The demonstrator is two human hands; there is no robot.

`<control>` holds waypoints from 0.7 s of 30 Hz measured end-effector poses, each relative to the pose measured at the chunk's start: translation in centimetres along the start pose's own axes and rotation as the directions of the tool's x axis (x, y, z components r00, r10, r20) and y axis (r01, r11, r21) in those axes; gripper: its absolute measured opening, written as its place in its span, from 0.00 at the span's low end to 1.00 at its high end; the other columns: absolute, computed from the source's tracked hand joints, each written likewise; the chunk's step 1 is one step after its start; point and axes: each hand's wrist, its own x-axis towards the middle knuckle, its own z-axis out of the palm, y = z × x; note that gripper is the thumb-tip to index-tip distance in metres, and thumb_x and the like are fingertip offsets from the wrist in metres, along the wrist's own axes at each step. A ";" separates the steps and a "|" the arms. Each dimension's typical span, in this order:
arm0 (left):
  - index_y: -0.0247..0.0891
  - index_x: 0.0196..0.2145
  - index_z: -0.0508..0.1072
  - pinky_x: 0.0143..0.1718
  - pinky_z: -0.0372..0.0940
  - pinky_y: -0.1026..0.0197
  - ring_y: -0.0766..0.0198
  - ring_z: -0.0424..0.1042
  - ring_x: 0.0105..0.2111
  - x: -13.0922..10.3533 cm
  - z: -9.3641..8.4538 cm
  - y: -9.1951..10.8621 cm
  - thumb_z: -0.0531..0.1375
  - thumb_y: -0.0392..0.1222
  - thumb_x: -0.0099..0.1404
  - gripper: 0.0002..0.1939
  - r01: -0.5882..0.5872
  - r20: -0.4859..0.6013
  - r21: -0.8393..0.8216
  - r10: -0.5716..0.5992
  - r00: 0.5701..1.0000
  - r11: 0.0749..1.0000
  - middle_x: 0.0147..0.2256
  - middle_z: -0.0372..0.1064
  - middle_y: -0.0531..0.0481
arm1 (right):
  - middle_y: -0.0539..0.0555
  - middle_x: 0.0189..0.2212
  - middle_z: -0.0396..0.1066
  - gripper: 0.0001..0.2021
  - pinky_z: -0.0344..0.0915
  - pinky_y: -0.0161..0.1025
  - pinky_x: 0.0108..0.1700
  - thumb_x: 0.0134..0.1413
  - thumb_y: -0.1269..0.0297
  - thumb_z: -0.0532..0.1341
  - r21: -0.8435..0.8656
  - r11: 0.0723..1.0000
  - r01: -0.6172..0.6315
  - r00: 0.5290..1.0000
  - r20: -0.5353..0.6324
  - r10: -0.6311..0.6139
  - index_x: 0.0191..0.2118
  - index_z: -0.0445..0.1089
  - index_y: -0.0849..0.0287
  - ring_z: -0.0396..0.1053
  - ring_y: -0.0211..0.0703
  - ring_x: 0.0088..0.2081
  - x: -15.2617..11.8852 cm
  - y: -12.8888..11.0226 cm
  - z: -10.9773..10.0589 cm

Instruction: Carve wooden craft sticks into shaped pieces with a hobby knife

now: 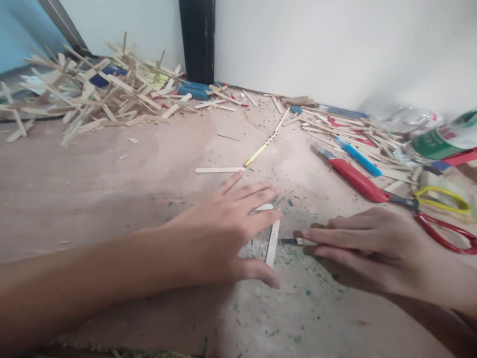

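Observation:
My left hand (234, 219) lies with fingers spread over the table, its index finger and thumb at the two ends of a popsicle stick (273, 248). A small rectangular mark shows on that stick. Part of a second popsicle stick (264, 207) peeks out between my left fingers. My right hand (372, 248) is closed around a craft knife (290, 241), whose thin dark blade points left and reaches the marked stick's right edge. Most of the handle is hidden in my fingers. Another popsicle stick (219, 170) lies just beyond my left fingertips, beside a yellow pencil (261, 149).
A tangled heap of popsicle sticks (112, 89) fills the back left. To the right lie a red-handled knife (357, 179), a blue pen-like tool (357, 155), scissors (443, 219), more loose sticks (335, 124) and a plastic bottle (439, 139). Green shavings dot the table (167, 318).

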 end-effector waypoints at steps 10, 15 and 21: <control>0.41 0.60 0.78 0.86 0.44 0.42 0.55 0.75 0.72 -0.2 -1.2 -0.7 0.53 0.30 0.86 0.17 -0.183 -0.008 0.005 0.183 0.983 0.983 0.66 0.83 0.46 | 0.51 0.35 0.85 0.12 0.66 0.35 0.28 0.84 0.68 0.66 0.068 0.998 -0.009 0.999 -0.036 0.012 0.63 0.85 0.58 0.79 0.36 0.28 -0.1 0.0 0.0; 0.41 0.48 0.82 0.76 0.59 0.44 0.57 0.83 0.54 0.2 -1.7 -0.3 0.56 0.30 0.85 0.14 -0.119 -0.055 -0.047 0.116 0.992 0.992 0.48 0.85 0.49 | 0.47 0.34 0.82 0.12 0.65 0.35 0.30 0.83 0.68 0.67 0.074 0.997 -0.005 0.998 -0.055 0.009 0.64 0.82 0.55 0.77 0.34 0.28 -0.6 0.0 -0.3; 0.41 0.44 0.81 0.63 0.67 0.50 0.59 0.80 0.43 0.2 -2.4 1.3 0.61 0.33 0.85 0.10 -0.085 -0.048 -0.262 0.075 0.996 0.961 0.40 0.82 0.52 | 0.47 0.33 0.81 0.09 0.62 0.39 0.28 0.85 0.69 0.62 0.055 0.998 0.038 0.999 0.014 -0.038 0.53 0.82 0.55 0.76 0.35 0.28 -0.9 -0.6 -1.0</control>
